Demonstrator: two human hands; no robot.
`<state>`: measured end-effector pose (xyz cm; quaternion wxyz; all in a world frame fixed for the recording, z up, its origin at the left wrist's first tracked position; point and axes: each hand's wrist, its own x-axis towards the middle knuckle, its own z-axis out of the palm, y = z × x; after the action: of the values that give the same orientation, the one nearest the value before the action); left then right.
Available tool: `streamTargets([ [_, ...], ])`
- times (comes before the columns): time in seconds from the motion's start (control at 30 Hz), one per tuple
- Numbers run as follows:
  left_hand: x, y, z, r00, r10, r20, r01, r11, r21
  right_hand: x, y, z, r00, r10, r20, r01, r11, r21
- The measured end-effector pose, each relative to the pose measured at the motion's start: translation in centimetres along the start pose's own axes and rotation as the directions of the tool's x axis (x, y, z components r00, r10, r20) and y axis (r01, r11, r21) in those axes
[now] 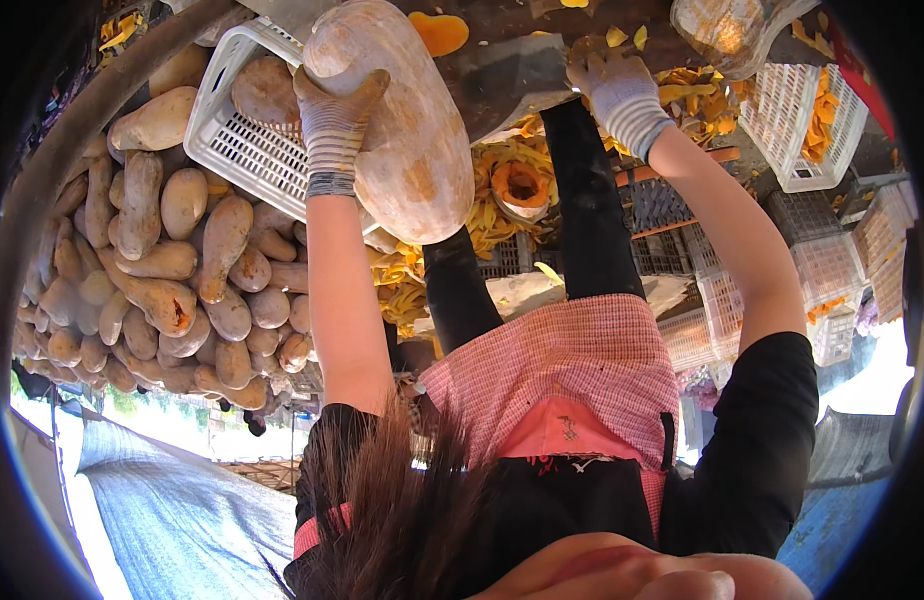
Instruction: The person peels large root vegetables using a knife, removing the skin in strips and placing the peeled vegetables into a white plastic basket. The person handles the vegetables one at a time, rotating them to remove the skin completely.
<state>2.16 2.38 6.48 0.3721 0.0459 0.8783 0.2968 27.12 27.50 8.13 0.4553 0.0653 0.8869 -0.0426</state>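
My left hand (338,116), in a striped work glove, grips the side of a large pale-tan squash (413,142), thumb spread over its skin. Its lower end hangs over my legs. Behind that hand, a white plastic crate (207,124) holds another squash (263,94). My right hand (619,86), also gloved, is at the edge of a dark work surface (499,82); its fingertips are blurred, and whether they hold anything is unclear. An orange slice of squash flesh (438,34) lies on that surface between the hands. Another whole squash (721,34) sits to the far right.
A big heap of squashes (184,262) fills the left side. Below the surface, peelings (499,157) surround a squash piece with an orange hollow (520,186). A white crate with orange pieces (799,127) stands at right, near stacked crates (822,270). A curved pole (64,142) crosses the left.
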Motion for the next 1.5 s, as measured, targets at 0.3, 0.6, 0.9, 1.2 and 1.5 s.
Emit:
streamTargets([
  [0.3,2.5,-4.7,-4.4,0.965,0.005,0.262,0.113,0.894,-0.434,-2.7,2.2,-4.4,0.991,0.027,-0.134,0.008,0.967,0.255],
  [0.6,2.7,-5.4,-3.7,0.962,0.112,0.250,0.015,0.889,-0.457,3.6,2.4,-5.9,0.982,-0.183,0.049,0.179,0.980,0.086],
  [0.9,1.7,-3.7,-2.6,0.978,0.131,0.165,-0.068,0.938,-0.341,-6.1,4.5,1.7,0.995,0.087,-0.040,-0.066,0.925,0.374],
  [1.2,-2.3,6.4,4.2,0.925,0.113,0.364,-0.336,0.693,0.638,-5.7,5.1,3.1,0.970,0.229,0.076,-0.238,0.863,0.446],
  [1.5,-7.0,9.4,6.6,0.894,0.231,0.383,-0.445,0.547,0.709,-11.4,-1.1,1.9,0.890,0.366,-0.271,-0.011,0.612,0.790],
])
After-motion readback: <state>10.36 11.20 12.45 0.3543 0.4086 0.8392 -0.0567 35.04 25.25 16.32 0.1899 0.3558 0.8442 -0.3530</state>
